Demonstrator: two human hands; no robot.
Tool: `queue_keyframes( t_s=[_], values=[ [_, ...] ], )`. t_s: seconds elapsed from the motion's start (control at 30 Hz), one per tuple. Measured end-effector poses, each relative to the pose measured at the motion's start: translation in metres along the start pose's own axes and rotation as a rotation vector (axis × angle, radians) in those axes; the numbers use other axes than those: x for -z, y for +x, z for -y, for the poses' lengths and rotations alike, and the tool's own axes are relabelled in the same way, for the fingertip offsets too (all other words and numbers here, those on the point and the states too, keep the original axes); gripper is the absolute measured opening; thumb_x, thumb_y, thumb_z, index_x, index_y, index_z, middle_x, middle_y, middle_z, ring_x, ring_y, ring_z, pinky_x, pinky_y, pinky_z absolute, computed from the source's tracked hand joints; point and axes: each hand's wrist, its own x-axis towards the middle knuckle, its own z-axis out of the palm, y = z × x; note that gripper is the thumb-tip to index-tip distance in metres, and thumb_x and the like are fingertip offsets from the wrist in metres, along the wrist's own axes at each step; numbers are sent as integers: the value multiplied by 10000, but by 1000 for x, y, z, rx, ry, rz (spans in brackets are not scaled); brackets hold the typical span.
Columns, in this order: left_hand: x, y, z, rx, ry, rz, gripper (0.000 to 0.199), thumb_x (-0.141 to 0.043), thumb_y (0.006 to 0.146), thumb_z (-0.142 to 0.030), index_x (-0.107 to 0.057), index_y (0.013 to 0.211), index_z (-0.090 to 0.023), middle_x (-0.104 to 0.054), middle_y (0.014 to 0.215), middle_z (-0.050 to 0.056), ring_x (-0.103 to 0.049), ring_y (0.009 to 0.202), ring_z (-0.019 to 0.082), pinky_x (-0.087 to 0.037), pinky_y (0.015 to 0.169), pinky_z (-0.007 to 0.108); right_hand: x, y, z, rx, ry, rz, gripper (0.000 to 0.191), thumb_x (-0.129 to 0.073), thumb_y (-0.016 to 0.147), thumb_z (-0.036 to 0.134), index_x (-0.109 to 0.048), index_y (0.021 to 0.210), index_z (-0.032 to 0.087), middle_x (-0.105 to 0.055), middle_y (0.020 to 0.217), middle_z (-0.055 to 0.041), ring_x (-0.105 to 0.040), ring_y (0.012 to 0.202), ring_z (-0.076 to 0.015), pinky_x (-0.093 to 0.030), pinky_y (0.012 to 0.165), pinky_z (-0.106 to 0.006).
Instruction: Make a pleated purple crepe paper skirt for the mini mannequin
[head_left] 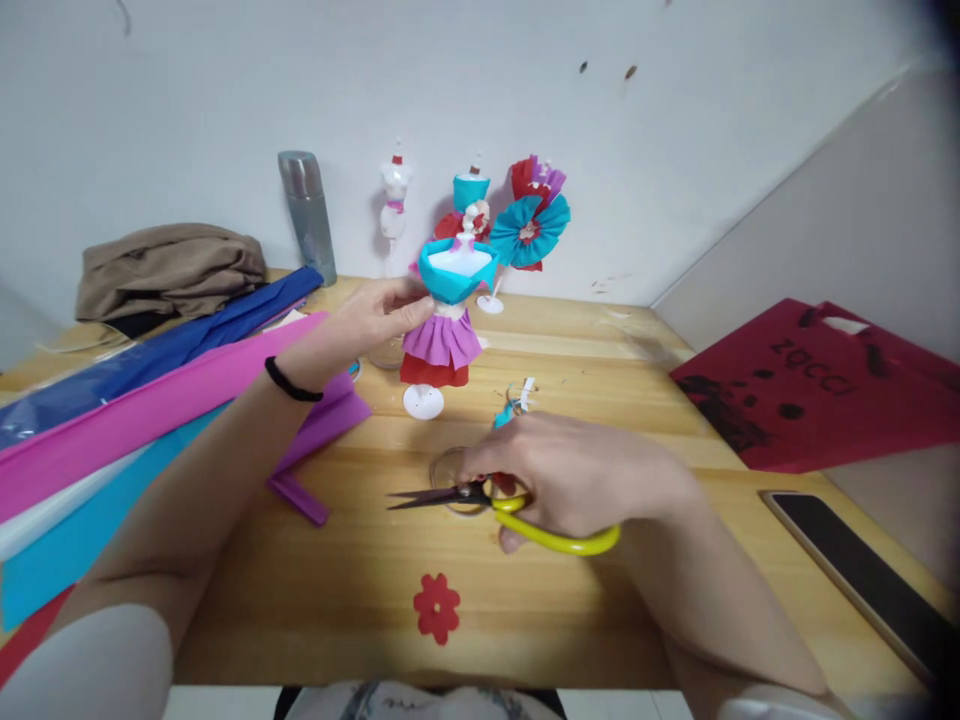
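Note:
A small dress-form mannequin (pixel 451 270) in a blue top and a purple and red ruffled skrt stands upright on a white round base. My left hand (pixel 394 305) is closed at its waist from the left, thumb in front and fingers partly hidden behind. Low over the table, my right hand (pixel 555 475) is closed on a pair of scissors (pixel 559 538) with yellow handles. Their dark blades point left and are slightly apart. Under the blades a roll of clear tape (pixel 442 468) is partly covered. A red paper flower (pixel 436 608) lies nearer to me.
Behind stand a bare mannequin (pixel 395 190) and dressed ones, one with a blue pleated rosette (pixel 529 230). Coloured paper rolls (pixel 187 385), a brown cloth (pixel 165 270) and a flask (pixel 307 215) are left. A red bag (pixel 817 390) and a phone (pixel 855 570) lie right.

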Motion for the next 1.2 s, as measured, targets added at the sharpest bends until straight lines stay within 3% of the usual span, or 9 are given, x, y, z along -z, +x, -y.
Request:
queue_keyframes(
  t_s=[0.17, 0.27, 0.37, 0.5, 0.6, 0.73, 0.83, 1.1, 1.2],
  values=[
    [-6, 7, 13, -82, -90, -4, 325, -600, 907, -421, -726, 1000, -136, -756, 949, 25, -662, 1023, 215, -504, 912, 284, 18, -27, -8, -98, 81, -93, 431, -887, 668, 208, -768, 1079, 263, -684, 704, 17, -515, 536, -124, -353, 502, -247],
    [-8, 10, 18, -83, -74, -16, 334, -582, 908, -408, -730, 1053, -146, -761, 1023, 23, -667, 1031, 209, -507, 925, 301, 28, -37, -20, -198, 54, -44, 382, -905, 645, 229, -750, 994, 234, -634, 661, 30, -502, 526, -113, -352, 484, -232],
    [-8, 12, 20, -95, -73, -47, 338, -595, 892, -411, -723, 1069, -153, -755, 1081, 55, -668, 1069, 226, -504, 969, 336, 35, -42, -39, -276, 1, -88, 294, -870, 693, 269, -722, 943, 224, -610, 672, 43, -453, 543, -95, -343, 506, -222],
    [-6, 13, 16, -86, -27, -25, 365, -626, 857, -440, -715, 1046, -141, -746, 1054, 80, -661, 1059, 246, -506, 973, 357, 34, -29, -67, -634, -112, -124, 194, -795, 794, 278, -748, 957, 184, -719, 814, -35, -565, 659, -130, -381, 597, -254],
    [-6, 12, 13, -64, -13, 15, 382, -659, 831, -460, -721, 1026, -137, -744, 1044, 86, -662, 1051, 260, -514, 955, 367, 24, -7, -82, -841, -186, -137, 272, -738, 828, 329, -766, 1032, 151, -752, 919, -121, -609, 710, -180, -370, 594, -282],
    [-7, 10, 14, -50, -75, -14, 390, -694, 804, -456, -727, 1052, -157, -748, 1076, 83, -657, 1115, 279, -517, 969, 369, 6, 23, -88, -821, -176, -149, 265, -663, 835, 277, -747, 1063, 171, -761, 910, -100, -652, 733, -200, -347, 565, -274],
    [-5, 9, 18, -42, -138, -60, 377, -707, 796, -437, -728, 1057, -166, -749, 1070, 73, -665, 1118, 276, -527, 966, 366, -4, 37, -86, -774, -187, -220, 365, -623, 870, 290, -694, 1209, 176, -759, 1016, -106, -667, 821, -209, -361, 599, -273],
    [12, 7, 15, -53, -181, -182, 349, -673, 811, -378, -729, 1072, -154, -735, 1086, 49, -663, 1135, 277, -535, 955, 367, -21, 50, -92, -569, -194, -240, 419, -671, 805, 234, -701, 1222, 220, -765, 962, -69, -673, 826, -213, -347, 596, -274],
    [16, 5, 6, 5, -123, -229, 340, -626, 828, -345, -722, 1082, -142, -722, 1090, 39, -648, 1167, 297, -538, 924, 368, -28, 54, -98, -447, -199, -256, 525, -680, 806, 185, -657, 1329, 221, -761, 1073, -86, -684, 905, -223, -402, 667, -272]
  ],
)
